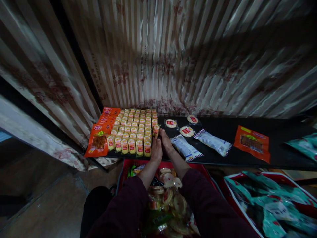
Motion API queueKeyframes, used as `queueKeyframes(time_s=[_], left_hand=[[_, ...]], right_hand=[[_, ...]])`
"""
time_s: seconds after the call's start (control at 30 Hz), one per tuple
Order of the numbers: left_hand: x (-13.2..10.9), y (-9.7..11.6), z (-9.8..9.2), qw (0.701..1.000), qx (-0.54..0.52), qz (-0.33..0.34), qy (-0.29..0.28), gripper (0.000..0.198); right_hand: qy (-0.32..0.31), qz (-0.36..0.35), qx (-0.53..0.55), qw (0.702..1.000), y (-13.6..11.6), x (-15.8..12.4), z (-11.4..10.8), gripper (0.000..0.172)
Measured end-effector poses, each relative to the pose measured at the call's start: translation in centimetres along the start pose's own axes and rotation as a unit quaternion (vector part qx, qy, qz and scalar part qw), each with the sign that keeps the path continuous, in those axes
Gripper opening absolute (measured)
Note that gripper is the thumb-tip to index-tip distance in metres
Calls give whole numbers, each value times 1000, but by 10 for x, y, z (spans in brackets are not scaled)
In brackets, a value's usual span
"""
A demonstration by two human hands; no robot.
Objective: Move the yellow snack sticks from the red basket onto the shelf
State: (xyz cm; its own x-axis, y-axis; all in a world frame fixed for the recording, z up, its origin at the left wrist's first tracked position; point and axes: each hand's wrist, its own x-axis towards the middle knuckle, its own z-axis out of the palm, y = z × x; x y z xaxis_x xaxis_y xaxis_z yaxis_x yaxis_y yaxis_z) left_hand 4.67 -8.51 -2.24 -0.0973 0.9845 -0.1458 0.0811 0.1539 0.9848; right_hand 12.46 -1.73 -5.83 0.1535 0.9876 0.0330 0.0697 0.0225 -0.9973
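Observation:
Many small wrapped cakes (131, 146) with red labels stand upright in tight rows on the black shelf (218, 162). At the right edge of these rows, one wrapped cake (156, 130) tilts slightly at the fingertips of both hands. My left hand (156, 150) is closed just below it, close to the front row. My right hand (165, 140) lies along its right side, fingers together. Which fingers bear the cake is partly hidden. Right of my hands lie a blue-and-white packet (186, 147) and round wrapped biscuits (186, 131).
Orange snack packets (97, 140) overlap left of the cakes; another orange packet (252, 142) lies further right. A second blue-and-white packet (213, 142) is between. Below the shelf stand a red crate (123, 170) of mixed snacks and a bin of teal packets (277, 208). Pleated curtain hangs behind.

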Motion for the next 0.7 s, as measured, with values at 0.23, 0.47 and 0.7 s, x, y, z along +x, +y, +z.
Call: queueKeyframes(time_s=[0.23,0.47,0.7], left_hand=[[3,0,3,1000,-14,-16,-8,55],[6,-1,3,1000,-16,-8,-3,56],[9,-3,3,999,-14,31,13,51]], right_hand=[[-33,-10,-6,999,-10,0,4,87],[-32,-8,-9,999,-17,2,5,81],[-11,-10,-13,1000,-9,0,2,83]])
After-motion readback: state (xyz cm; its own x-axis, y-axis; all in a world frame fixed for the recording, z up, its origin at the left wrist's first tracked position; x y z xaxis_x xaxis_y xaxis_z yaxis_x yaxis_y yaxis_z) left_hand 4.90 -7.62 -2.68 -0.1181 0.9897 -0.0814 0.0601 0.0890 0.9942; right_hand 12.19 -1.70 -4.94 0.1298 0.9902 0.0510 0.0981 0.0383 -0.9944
